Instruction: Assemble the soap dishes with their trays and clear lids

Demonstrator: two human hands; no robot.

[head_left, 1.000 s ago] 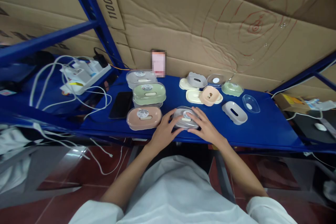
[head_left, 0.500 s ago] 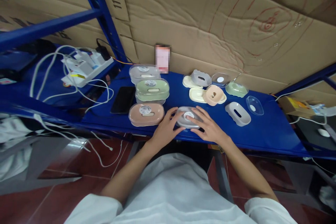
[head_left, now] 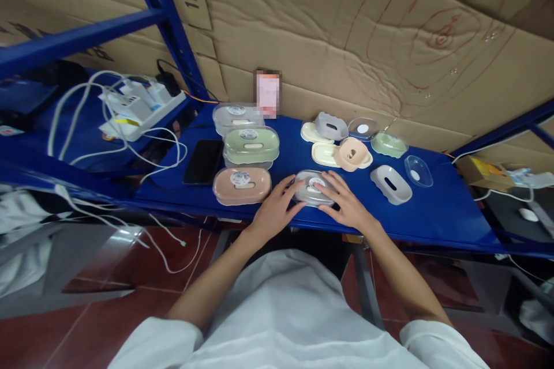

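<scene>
A grey soap box with a clear lid and a round sticker rests on the blue tabletop near its front edge. My left hand grips its left end, fingers at the far side and thumb at the near side. At the right end, my right hand holds it the same way, with fingers lying over the lid. Left of my hands stands a pink lidded soap box, close to my left fingers. Behind that one are a green lidded box and a grey lidded box.
To the right lie an uncovered grey box, a clear lid, a green piece, a peach piece and cream pieces. A black phone lies at left, near a power strip with white cables. Cardboard backs the table.
The round sticker on the grey box's lid now sits slightly farther right, and the white slot piece below it shows. Both hands keep their hold on the box.
</scene>
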